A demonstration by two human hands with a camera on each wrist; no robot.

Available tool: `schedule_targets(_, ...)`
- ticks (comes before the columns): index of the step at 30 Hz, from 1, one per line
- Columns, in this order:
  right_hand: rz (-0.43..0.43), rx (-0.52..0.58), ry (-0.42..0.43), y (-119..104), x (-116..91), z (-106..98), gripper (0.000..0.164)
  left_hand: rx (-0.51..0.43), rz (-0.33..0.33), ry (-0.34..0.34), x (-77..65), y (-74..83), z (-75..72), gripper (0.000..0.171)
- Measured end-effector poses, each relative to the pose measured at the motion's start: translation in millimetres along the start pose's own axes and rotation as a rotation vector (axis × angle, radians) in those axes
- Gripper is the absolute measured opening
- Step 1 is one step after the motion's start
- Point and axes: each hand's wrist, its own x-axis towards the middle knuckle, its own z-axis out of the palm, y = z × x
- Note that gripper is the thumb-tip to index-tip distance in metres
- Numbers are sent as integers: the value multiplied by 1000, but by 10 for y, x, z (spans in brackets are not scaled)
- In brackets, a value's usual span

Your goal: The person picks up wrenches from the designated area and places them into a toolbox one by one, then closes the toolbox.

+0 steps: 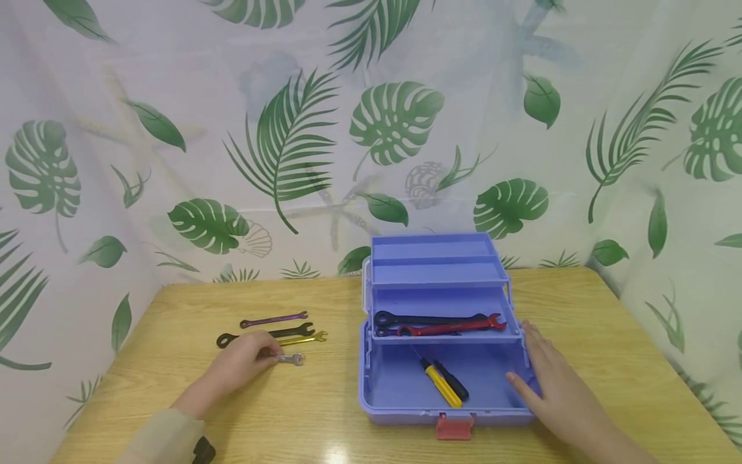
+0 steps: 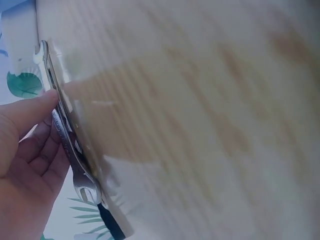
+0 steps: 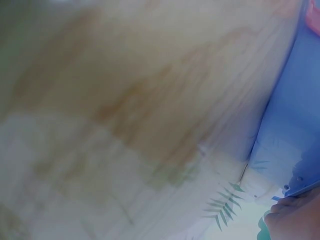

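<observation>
My left hand (image 1: 243, 361) pinches a silver combination wrench (image 1: 292, 359) close over the table. In the left wrist view, the thumb presses along the shaft of this wrench (image 2: 64, 127), with the fingers curled behind. Just beyond lie a yellow wrench (image 1: 313, 338), a black wrench (image 1: 290, 332) and a purple wrench (image 1: 275, 319). My right hand (image 1: 559, 393) rests with extended fingers along the right side of a blue-purple toolbox (image 1: 400, 417). Its thumb reaches over the rim. In the right wrist view, the fingers touch the toolbox side (image 3: 285, 135).
The toolbox's middle tray (image 1: 440, 298) holds black and red wrenches (image 1: 458, 329). A yellow screwdriver (image 1: 443, 385) and a black-handled tool (image 1: 455, 381) lie in the bottom. A red latch (image 1: 455, 426) hangs at the front. Leaf-patterned cloth (image 1: 324, 212) backs the wooden table (image 1: 290, 419).
</observation>
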Motion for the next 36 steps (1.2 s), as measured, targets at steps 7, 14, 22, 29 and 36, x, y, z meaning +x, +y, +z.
schedule_targets(7, 2, -9, 3, 3, 5, 1, 90, 12, 3, 31, 22, 93, 31, 15)
schedule_targets(14, 8, -3, -3, -7, -9, -11, 90, 36, -24, 63, 20, 259, 58, 13)
schedule_targets(22, 13, -5, -10, -6, -12, -2, 90, 0, -19, 130, 25, 404, 78, 15)
schedule_targets(29, 19, -14, -14, -1, -15, 7, 90, -10, 28, 153, 82, 498, 60, 16)
schedule_targets(36, 12, -12, -2, -2, -13, 2, 90, -10, 58, 164, 176, 628, -39, 15)
